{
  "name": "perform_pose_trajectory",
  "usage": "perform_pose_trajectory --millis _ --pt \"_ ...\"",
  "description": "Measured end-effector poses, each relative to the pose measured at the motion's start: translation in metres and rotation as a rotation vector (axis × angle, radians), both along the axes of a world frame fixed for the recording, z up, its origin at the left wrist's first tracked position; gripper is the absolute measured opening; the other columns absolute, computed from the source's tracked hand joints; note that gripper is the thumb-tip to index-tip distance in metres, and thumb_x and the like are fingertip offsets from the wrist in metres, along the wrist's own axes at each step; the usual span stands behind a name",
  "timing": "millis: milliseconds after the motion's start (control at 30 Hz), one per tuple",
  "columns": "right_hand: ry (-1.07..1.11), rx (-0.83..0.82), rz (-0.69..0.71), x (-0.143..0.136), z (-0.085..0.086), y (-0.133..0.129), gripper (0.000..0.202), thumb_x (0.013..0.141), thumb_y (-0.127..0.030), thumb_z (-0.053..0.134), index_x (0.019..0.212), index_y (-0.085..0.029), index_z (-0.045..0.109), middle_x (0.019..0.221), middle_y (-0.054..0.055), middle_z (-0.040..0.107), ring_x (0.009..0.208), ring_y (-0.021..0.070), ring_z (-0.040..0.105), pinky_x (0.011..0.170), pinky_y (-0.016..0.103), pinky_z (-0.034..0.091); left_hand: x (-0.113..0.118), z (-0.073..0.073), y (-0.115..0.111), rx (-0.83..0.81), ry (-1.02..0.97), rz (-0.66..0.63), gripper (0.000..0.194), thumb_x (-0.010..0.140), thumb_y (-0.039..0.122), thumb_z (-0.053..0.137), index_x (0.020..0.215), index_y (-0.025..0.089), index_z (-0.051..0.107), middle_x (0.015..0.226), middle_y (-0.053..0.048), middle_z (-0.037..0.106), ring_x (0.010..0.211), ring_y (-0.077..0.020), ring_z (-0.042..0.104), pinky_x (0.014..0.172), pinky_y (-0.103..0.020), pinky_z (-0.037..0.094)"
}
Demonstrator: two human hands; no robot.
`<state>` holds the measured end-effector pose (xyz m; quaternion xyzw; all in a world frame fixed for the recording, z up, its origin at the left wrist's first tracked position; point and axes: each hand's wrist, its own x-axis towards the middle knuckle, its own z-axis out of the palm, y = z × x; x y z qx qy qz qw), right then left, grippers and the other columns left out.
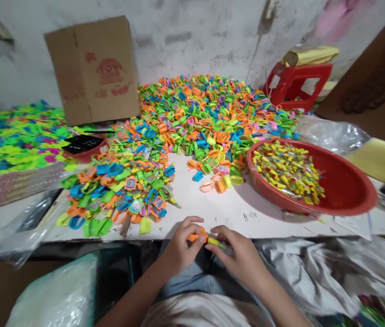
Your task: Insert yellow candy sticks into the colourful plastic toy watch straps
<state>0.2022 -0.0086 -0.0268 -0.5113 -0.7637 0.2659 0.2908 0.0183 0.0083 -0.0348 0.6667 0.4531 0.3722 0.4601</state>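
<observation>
**Figure. One orange piece and one yellow tube, brought together at the near edge of the surface.**

Your left hand is closed in a pinch, thumb against fingers, on an orange piece. Your right hand is curled, with thumb and forefinger nearly together about a slender yellow tube. Both items lie between your hands, over your lap and just in front of the surface. They appear to touch end to end; whether they are joined is hidden by your fingers.

Progress, as judged from the layout: this one unit seems part-way through handling, and much remains. A large heap of loose plastic pieces in orange, green, blue and yellow stands against the wall. The nearer pile, to your left, may hold finished units, since a yellow tube end sticks out at its right side; how many bear one cannot be told. At right, a red basin holds many small yellow tubes, evidently ample stock.

Appearance: the orange piece is bright and opaque, largely covered by your fingers. The tube is yellow, with a paler, greenish tip pointing towards your right palm.
</observation>
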Motion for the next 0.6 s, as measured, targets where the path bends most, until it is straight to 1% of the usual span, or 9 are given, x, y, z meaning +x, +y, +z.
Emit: perform_pose_trajectory --millis 100,133,200,267,333,400,467,533,600 --pt "0.321 -0.102 0.030 -0.006 -0.002 0.000 0.018 0.086 -0.038 0.063 0.092 -0.022 0.062 0.074 0.000 0.067 0.064 0.0157 0.063 0.059 0.023 0.048 -0.001 0.001 -0.001 -0.096 -0.103 0.045 0.019 0.083 0.032 0.060 0.071 0.018 0.057 0.110 -0.012 0.056 0.104 -0.0229 0.057 0.093 -0.037 0.044" --pt "0.399 -0.105 0.031 -0.009 -0.003 0.001 0.017 0.086 -0.039 0.062 0.088 -0.021 0.063 0.075 0.001 0.067 0.066 0.0158 0.063 0.060 0.023 0.050 -0.001 0.002 -0.001 -0.124 -0.143 0.054 0.022 0.082 0.036 0.061 0.071 0.017 0.057 0.110 -0.012 0.055 0.102 -0.0221 0.058 0.092 -0.036 0.044" --pt "0.514 -0.082 -0.012 -0.016 -0.004 0.001 0.020 0.088 -0.039 0.060 0.082 -0.021 0.064 0.076 0.003 0.069 0.069 0.0166 0.065 0.063 0.023 0.052 -0.002 0.005 -0.002 -0.191 -0.223 0.041 0.029 0.079 0.043 0.064 0.069 0.017 0.057 0.109 -0.011 0.056 0.101 -0.0218 0.058 0.093 -0.036 0.043" --pt "0.556 -0.053 -0.064 -0.022 -0.004 0.001 0.022 0.088 -0.039 0.059 0.080 -0.020 0.066 0.074 0.004 0.070 0.067 0.0174 0.066 0.061 0.023 0.053 -0.004 0.009 -0.003 -0.283 -0.308 0.002 0.034 0.076 0.048 0.068 0.067 0.017 0.057 0.113 -0.012 0.058 0.105 -0.0231 0.058 0.094 -0.037 0.042" --pt "0.545 -0.024 -0.066 -0.024 -0.001 0.000 0.021 0.087 -0.039 0.060 0.080 -0.020 0.067 0.075 0.005 0.071 0.067 0.0181 0.067 0.061 0.023 0.054 -0.008 0.012 -0.003 -0.357 -0.379 -0.043 0.037 0.073 0.049 0.071 0.064 0.016 0.057 0.119 -0.013 0.060 0.110 -0.0253 0.058 0.095 -0.038 0.043" --pt "0.519 0.002 -0.041 -0.025 0.003 -0.001 0.019 0.087 -0.037 0.061 0.080 -0.020 0.068 0.076 0.006 0.071 0.067 0.0178 0.067 0.062 0.023 0.054 -0.013 0.015 -0.004 -0.351 -0.405 -0.075 0.036 0.072 0.048 0.073 0.063 0.016 0.058 0.123 -0.015 0.061 0.113 -0.0269 0.058 0.095 -0.039 0.043" --pt "0.516 0.012 -0.020 -0.026 0.004 -0.002 0.016 0.087 -0.035 0.061 0.081 -0.021 0.067 0.076 0.005 0.071 0.068 0.0170 0.067 0.062 0.022 0.054 -0.018 0.019 -0.003 -0.297 -0.363 -0.103 0.033 0.072 0.045 0.073 0.063 0.016 0.060 0.125 -0.016 0.062 0.118 -0.0281 0.057 0.097 -0.039 0.043" --pt "0.528 0.002 0.006 -0.028 0.002 -0.002 0.014 0.088 -0.033 0.061 0.082 -0.022 0.067 0.077 0.004 0.071 0.069 0.0165 0.067 0.064 0.021 0.055 -0.024 0.023 -0.002 -0.262 -0.286 -0.137 0.030 0.073 0.042 0.073 0.064 0.017 0.062 0.128 -0.016 0.061 0.119 -0.0286 0.057 0.097 -0.040 0.043" --pt "0.553 -0.005 0.028 -0.031 -0.004 -0.002 0.011 0.087 -0.034 0.062 0.091 -0.024 0.066 0.082 0.003 0.071 0.074 0.0168 0.068 0.067 0.021 0.055 -0.033 0.032 0.000 -0.216 -0.172 -0.147 0.026 0.073 0.039 0.073 0.065 0.017 0.063 0.127 -0.015 0.062 0.117 -0.0283 0.059 0.097 -0.039 0.044"
